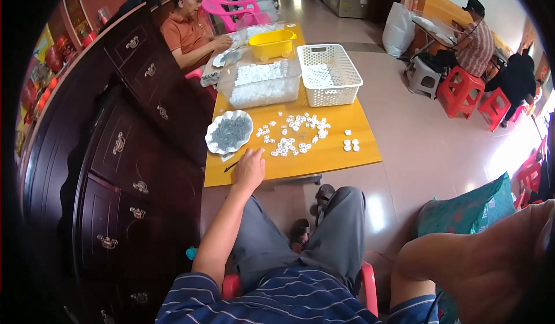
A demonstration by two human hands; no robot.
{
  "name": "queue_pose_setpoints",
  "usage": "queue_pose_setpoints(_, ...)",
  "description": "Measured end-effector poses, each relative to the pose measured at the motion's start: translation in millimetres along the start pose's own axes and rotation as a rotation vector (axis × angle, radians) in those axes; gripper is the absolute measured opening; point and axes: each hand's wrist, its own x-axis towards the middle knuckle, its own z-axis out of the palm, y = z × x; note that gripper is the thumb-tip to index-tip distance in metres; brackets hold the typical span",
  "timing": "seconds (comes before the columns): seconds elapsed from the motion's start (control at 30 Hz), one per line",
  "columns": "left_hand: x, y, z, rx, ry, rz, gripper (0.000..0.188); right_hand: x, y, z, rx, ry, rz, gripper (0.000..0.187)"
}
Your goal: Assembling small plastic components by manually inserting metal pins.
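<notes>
My left hand (pixel 250 169) rests at the near edge of the yellow-brown table, fingers loosely apart, with nothing seen in it. Just left of it lies a thin black stick-like tool (pixel 231 166). Beyond it stands a white scalloped dish (pixel 209 141) full of small grey pieces (pixel 230 132). To the right, many small white pieces with dark holes (pixel 284 146) are scattered, and a few sit grouped apart (pixel 347 145) near the right edge. My right arm (pixel 462 253) is raised close to the camera; its hand (pixel 542 226) runs off the right rim, fingers hidden.
Behind are a clear tub (pixel 231 95) of white pieces, a white perforated basket (pixel 332 97) and a yellow basin (pixel 272 46). A person (pixel 188 32) works at the far left. Dark drawers (pixel 133 133) flank the table; a green bag (pixel 462 211) lies at right.
</notes>
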Motion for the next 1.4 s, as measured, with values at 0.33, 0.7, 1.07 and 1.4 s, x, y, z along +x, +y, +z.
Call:
queue_pose_setpoints(0.33, -24, -1, 2, -0.033, 0.112, 0.061, 0.018, 28, 34, 112, -0.025, -0.016, 0.06, 0.066)
queue_pose_setpoints(0.7, -48, 23, -11, -0.115, 0.213, 0.204, 0.019, -233, 91, 120, 0.011, -0.18, 1.481, 0.014)
queue_pose_setpoints(1.07, -56, 51, -8, -0.26, 0.167, 0.334, 0.008, -329, 89, 99, 0.293, -0.195, 1.835, 0.018)
queue_pose_setpoints(1.4, -82, 135, -3, -0.51, 0.022, 0.402, 0.01, -320, 89, 97, 0.428, 0.128, 1.955, 0.028)
